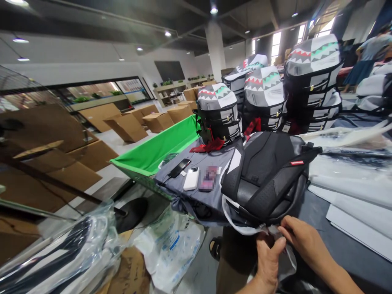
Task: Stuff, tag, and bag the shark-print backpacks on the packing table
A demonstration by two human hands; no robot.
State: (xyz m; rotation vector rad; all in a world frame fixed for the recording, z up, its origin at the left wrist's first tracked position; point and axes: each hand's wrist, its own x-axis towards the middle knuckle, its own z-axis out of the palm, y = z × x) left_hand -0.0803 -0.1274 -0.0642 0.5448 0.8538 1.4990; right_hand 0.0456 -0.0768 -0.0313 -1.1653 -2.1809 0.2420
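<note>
A black backpack (266,175) lies strap side up at the edge of the cloth-covered table (318,212). White plastic (234,220) runs round its left and lower side. Just below the bag, my left hand (269,257) pinches a piece of the thin plastic between thumb and fingers. Close beside it, my right hand (298,234) has its fingertips closed on the same plastic. To the left of the backpack lie a black phone (179,168), a white power bank (191,179) and a purple item partly blurred out (208,179).
Stacked backpacks (265,87) stand along the table's back. White plastic bags (355,171) lie at right. A green bin (159,147) adjoins the table's left end. Wrapped goods (70,249) and a plastic sack (171,245) are lower left. A person (370,53) stands far right.
</note>
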